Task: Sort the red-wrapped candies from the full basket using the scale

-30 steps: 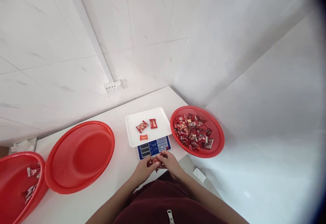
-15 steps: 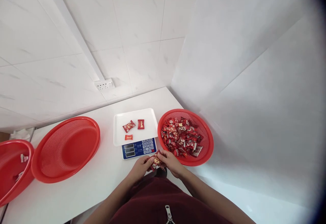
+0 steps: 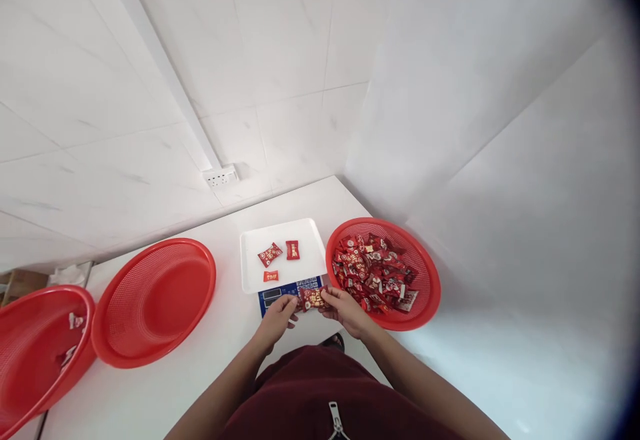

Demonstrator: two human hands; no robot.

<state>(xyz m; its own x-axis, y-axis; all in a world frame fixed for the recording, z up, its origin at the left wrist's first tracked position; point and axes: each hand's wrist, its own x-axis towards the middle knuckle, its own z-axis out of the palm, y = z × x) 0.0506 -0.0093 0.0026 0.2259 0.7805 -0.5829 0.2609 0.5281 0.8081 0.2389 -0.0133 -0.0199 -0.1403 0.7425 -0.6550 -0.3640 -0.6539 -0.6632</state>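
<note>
Between left hand and right hand, 1 candy

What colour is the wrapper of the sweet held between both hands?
Red with gold print; the sweet shows best in the head view.

The left hand and right hand have moved forward from the worktop edge and drawn slightly apart. The red wrapped sweet between them, bunched before, now lies flat over the scale keypad.
</note>
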